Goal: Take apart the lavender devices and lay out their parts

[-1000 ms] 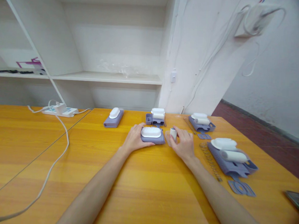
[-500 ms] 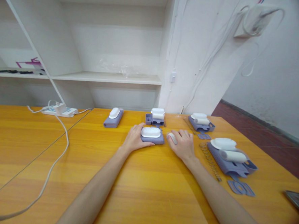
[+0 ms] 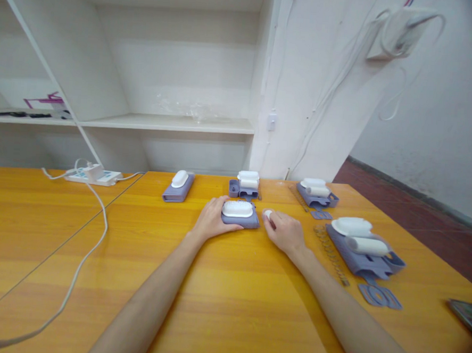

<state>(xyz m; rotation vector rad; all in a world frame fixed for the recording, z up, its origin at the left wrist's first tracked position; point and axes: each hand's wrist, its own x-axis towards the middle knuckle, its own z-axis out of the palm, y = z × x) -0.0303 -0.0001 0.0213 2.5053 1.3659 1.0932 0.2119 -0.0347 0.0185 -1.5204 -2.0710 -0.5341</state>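
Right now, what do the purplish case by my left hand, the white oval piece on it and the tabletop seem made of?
Purplish case: probably matte plastic; its colour is even and dull. White oval piece: likely satin plastic, with a smooth, rounded rim. Tabletop: wood or laminate, slightly glossy, with grain streaks and soft reflections.

"Where does this view look from?"
"From head height, over the near side of the table [image 3: 220, 303], facing forward and tipped down."
"How near?"
"The left hand [image 3: 211, 217] and right hand [image 3: 286, 232] sit about mid-picture; the shelves [image 3: 143, 122] and wall [image 3: 303, 53] stand farther back, filling the top."
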